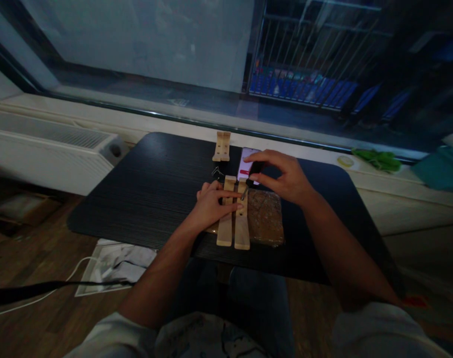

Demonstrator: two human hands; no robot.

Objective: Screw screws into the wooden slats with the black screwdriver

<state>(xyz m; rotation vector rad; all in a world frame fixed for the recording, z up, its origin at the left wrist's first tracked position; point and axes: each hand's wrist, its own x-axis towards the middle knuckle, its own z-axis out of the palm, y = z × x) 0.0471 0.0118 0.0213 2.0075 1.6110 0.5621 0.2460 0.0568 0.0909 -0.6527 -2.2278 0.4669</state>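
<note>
Two pale wooden strips [234, 219] lie side by side on a brown clear-wrapped packet [265, 216] near the front of the black table [151, 189]. My left hand [210, 204] presses flat on the left strip with its fingers stretched across it. My right hand [282, 176] hovers over the strips' far end and pinches a thin dark tool [245, 191] whose tip meets the right strip. A second pair of wooden strips [222, 146] lies farther back. Small metal pieces [217, 172] sit between the two pairs.
A lit phone [246, 166] lies under my right hand. A white radiator [50, 149] stands at the left, a window along the back. Green cloth [377, 159] and a teal item [440, 169] rest on the sill. Papers [116, 263] and cables lie on the floor.
</note>
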